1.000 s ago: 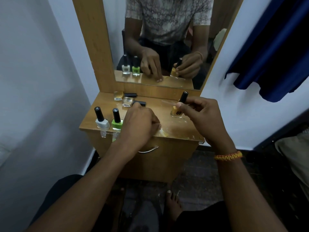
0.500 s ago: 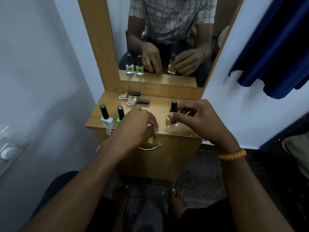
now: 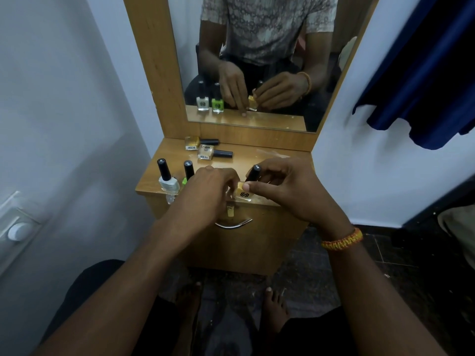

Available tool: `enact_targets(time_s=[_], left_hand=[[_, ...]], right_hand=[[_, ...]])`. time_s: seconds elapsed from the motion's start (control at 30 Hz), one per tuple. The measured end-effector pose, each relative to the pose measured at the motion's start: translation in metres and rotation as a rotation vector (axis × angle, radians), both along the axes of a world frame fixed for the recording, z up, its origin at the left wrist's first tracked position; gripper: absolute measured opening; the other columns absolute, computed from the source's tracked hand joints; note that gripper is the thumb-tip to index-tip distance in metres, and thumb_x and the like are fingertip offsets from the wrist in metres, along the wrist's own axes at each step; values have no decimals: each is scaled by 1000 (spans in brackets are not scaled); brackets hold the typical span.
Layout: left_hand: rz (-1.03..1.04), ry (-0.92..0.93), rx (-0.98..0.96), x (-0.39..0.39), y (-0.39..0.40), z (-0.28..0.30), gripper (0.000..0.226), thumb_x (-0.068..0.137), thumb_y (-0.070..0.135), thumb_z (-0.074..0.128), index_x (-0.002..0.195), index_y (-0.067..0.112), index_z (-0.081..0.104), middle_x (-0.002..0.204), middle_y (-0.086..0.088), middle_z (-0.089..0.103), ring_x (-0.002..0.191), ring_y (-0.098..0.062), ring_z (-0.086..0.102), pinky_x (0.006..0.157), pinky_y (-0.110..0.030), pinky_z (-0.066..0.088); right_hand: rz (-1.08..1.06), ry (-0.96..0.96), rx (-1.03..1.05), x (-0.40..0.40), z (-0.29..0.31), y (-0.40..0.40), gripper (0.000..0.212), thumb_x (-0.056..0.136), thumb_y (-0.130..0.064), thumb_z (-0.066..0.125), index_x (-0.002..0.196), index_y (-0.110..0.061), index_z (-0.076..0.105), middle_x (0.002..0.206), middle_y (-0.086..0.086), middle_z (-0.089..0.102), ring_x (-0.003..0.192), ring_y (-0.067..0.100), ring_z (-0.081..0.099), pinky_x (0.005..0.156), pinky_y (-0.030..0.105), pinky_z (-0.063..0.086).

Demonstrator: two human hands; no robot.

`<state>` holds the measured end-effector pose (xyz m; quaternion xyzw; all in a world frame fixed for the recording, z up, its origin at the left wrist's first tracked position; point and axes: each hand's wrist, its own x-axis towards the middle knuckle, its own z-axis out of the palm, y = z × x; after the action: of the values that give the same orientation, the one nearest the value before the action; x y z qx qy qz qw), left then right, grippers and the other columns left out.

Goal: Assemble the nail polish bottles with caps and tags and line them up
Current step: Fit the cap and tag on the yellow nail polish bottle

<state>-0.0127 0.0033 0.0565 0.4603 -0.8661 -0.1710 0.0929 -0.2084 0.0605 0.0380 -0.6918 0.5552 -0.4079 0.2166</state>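
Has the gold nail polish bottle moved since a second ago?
Yes. The gold nail polish bottle, held by the right hand, came toward the wooden cabinet's front edge, nearer the white bottle.

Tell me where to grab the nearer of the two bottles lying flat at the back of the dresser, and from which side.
Take the nearer lying bottle by its square glass body, coming from above with fingers across its two long side faces. It lies on its side, black cap pointing right, so those faces are exposed. The other lying bottle sits close behind, so approach slightly from the front.
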Motion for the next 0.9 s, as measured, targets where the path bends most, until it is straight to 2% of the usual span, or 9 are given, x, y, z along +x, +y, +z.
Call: enact_targets(time_s=[0.07, 0.13, 0.33, 0.43, 0.57, 0.63, 0.7, 0.83, 0.9], left_hand=[[35, 85, 45, 1, 4, -1, 36, 95, 0, 62, 119, 25, 52, 119, -1, 64, 109, -18, 59, 79, -30, 48], [40, 94, 78, 1, 6, -1, 46, 92, -4, 64, 122, 24, 43, 123, -4, 63, 108, -20, 60, 77, -29, 49], [19, 70, 61, 3, 7, -1, 58, 86, -1, 70, 127, 25, 38, 124, -10, 56, 102, -18, 55, 75, -28, 45], [23, 44, 49, 3, 6, 1, 61, 87, 1, 71, 129, 26, 36, 124, -10, 54, 97, -20, 55, 69, -26, 42], [10, 12, 24, 4, 6, 2, 61, 88, 2, 69, 131, 26, 33, 114, -7, 51, 91, -19, 52, 58, -24, 34], [6, 6, 18, 5, 5, 3, 60, 88, 2, 69, 129, 25, 32, 110, -6, 50, 89, -19, 52, 55, -22, 31], [7, 7, 16, 6, 3, 3, 58, 88, 3, 69, 127, 25, 32, 110, -7, 51, 88, -20, 52, 54, -22, 30], [7, 40, 16, 6, 5, 5, 64, 87, 3, 71, 133, 25, 33, 116, -9, 53, 91, -20, 52, 56, -23, 31], [5, 94, 13, 7, 7, 7, 67, 87, -1, 69, 138, 27, 34, 121, -11, 53, 97, -21, 54, 65, -26, 37]], right_hand=[[8, 23, -13, 2, -1, 0, 21, 89, -33, 82, 101, -16, 81, 86, -7, 75, 78, 15, 70, 68, 33, 60], [21, 57, -27, 5, -3, -1, 20, 90, -33, 81, 104, -17, 81, 89, -7, 76, 80, 15, 70, 71, 36, 61], [8, 96, -30, 15, -8, -5, 29, 91, -35, 78, 115, -20, 79, 92, -10, 74, 81, 12, 67, 72, 35, 59], [13, 136, -24, 19, -11, -6, 28, 92, -29, 79, 119, -21, 77, 91, -10, 73, 80, 8, 67, 69, 27, 56], [-3, 210, 34, 24, -15, -8, 34, 91, -24, 81, 123, -20, 73, 84, -10, 68, 74, -5, 61, 69, 7, 42], [-4, 233, 31, 29, -15, -8, 26, 90, -24, 82, 114, -21, 72, 81, -9, 67, 68, -3, 59, 64, 10, 41], [-18, 242, 8, 35, -15, -9, 22, 89, -25, 83, 104, -25, 68, 76, -9, 63, 65, 3, 58, 61, 20, 44], [-56, 232, 3, 42, -16, -10, 33, 87, -24, 84, 116, -14, 71, 74, -22, 50, 70, -1, 55, 65, 16, 43], [-55, 226, -6, 42, -17, -10, 33, 87, -23, 84, 116, -14, 71, 75, -23, 48, 72, -2, 55, 66, 19, 44]])
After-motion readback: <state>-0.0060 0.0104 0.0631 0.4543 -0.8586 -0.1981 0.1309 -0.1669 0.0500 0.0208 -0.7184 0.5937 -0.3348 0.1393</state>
